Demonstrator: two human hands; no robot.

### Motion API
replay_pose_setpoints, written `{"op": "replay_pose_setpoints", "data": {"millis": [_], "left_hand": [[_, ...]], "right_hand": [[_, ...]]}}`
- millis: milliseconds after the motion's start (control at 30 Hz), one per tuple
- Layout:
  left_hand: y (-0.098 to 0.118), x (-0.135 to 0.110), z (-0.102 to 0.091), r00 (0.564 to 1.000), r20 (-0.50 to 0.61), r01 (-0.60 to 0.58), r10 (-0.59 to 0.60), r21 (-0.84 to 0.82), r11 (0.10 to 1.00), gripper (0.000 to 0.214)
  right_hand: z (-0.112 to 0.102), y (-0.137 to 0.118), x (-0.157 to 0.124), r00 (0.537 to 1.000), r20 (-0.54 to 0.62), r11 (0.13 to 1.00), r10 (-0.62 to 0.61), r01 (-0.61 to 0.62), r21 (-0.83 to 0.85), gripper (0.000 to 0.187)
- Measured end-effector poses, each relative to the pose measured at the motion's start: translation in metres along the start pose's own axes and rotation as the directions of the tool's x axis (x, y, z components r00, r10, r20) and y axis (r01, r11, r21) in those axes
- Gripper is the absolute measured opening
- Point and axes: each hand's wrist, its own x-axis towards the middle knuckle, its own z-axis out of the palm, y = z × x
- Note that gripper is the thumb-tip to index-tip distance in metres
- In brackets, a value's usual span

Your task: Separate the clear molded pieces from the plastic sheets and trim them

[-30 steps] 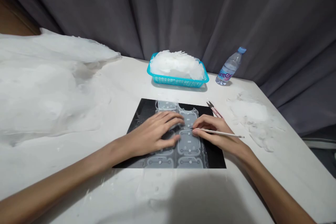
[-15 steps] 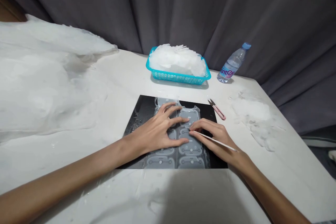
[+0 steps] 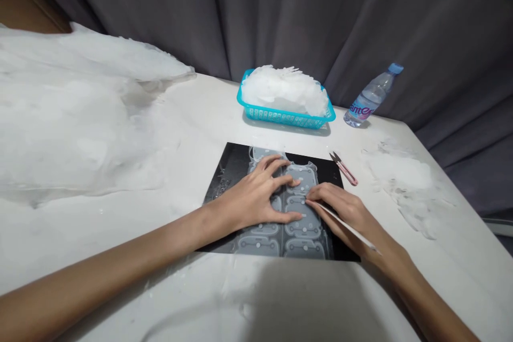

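Observation:
My left hand (image 3: 258, 192) lies with fingers spread on a translucent sheet of moulded, rounded grey panels (image 3: 303, 224), pressing it against a black mat (image 3: 230, 171). In my right hand (image 3: 340, 211) a thin white stick-like tool (image 3: 352, 231) is pinched near its lower end. Its tip is hidden by my fingertips, which rest at the seam between two panels in the sheet's right column. The tool's other end points back over my wrist. Pink-handled thread snips (image 3: 343, 168) lie at the mat's upper right corner.
Behind the mat stands a turquoise basket (image 3: 286, 117) heaped with white translucent pieces. A water bottle (image 3: 372, 96) is to its right. Clear plastic sheets (image 3: 72, 117) pile up at the left, and thin scraps (image 3: 404, 181) lie at the right. A grey curtain (image 3: 280, 10) hangs behind the table.
The whole view has shifted, so things appear further right. My left hand stays spread on the sheet. My right hand remains by the same seam, and the white tool slants more steeply.

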Motion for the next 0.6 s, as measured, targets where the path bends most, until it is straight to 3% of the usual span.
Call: {"op": "replay_pose_setpoints", "data": {"millis": [167,267,433,600], "left_hand": [[0.000,0.001,0.000,0.999,0.028,0.014,-0.014,0.027,1.000,0.067],[0.000,0.002,-0.001,0.999,0.037,0.021,-0.022,0.039,0.999,0.067],[0.001,0.005,-0.008,0.993,0.097,0.060,-0.063,0.035,0.998,0.067],[-0.002,0.006,-0.011,0.983,0.128,0.135,-0.129,-0.033,0.990,0.052]], "right_hand": [[-0.004,0.001,-0.004,0.996,-0.009,0.992,0.092,-0.091,0.091,0.008],[0.001,0.006,-0.002,0.999,-0.029,0.995,0.020,-0.017,0.102,0.008],[0.008,0.009,0.003,0.993,-0.029,0.992,-0.116,0.115,-0.043,0.010],[0.009,0.009,0.007,0.995,-0.031,0.984,-0.096,0.091,-0.154,0.014]]}}
